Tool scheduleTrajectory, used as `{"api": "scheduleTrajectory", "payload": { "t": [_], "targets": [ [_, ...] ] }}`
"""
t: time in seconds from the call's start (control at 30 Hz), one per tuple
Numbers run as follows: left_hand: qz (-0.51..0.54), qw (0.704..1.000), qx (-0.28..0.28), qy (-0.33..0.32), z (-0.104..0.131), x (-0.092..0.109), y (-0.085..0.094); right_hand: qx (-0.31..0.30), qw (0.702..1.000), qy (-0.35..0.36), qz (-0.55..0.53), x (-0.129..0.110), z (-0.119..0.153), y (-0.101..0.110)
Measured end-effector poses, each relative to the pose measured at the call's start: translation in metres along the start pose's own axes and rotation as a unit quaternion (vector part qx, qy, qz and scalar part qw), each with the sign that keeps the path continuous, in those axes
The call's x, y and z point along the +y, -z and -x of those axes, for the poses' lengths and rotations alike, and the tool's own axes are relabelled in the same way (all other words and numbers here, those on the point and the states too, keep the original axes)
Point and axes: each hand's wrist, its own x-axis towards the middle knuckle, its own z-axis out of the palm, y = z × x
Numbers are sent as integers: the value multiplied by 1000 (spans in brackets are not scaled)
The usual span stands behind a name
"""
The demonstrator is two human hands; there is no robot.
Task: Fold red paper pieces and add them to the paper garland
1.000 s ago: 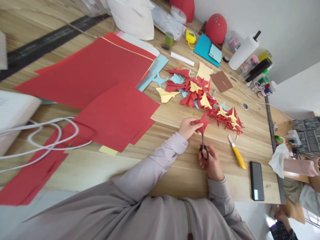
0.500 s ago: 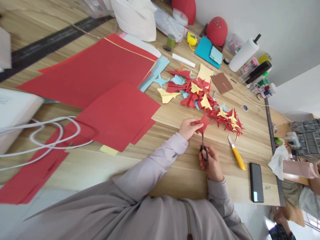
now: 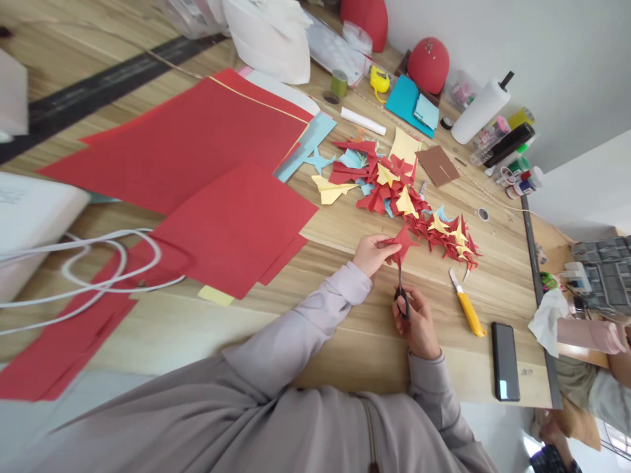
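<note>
Between the thumb and fingers of my left hand [image 3: 372, 255] is a small red folded paper piece [image 3: 405, 243] with pointed tips. My right hand [image 3: 419, 323] has its fingers in the dark handles of a pair of scissors [image 3: 403, 301]. The blades point away from me and meet the lower edge of the red paper; whether they are cutting I cannot tell. Just beyond my hands lies a heap of red, yellow and blue paper scraps [image 3: 389, 187]. An orange utility knife [image 3: 468, 309] rests to the right of my right hand.
Large red paper sheets [image 3: 197, 144] cover the left side, with a looped white cable [image 3: 113, 263] over some. A phone [image 3: 505, 361] lies near the table's right edge. A tape measure [image 3: 379, 79] and bottles [image 3: 510, 141] stand at the back. Another person [image 3: 601, 387] sits at the far right.
The scissor handles look slightly closer together than before. Otherwise both hands and the red paper stay in the same place, while the view has shifted very slightly.
</note>
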Motion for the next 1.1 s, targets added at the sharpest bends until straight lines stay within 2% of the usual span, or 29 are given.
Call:
{"api": "scheduleTrajectory", "payload": {
  "t": [1.1],
  "targets": [
    [4, 1000, -11, 26, 1, 1, -1, 10, 1000, -3, 11, -1, 0, -2]
  ]
}}
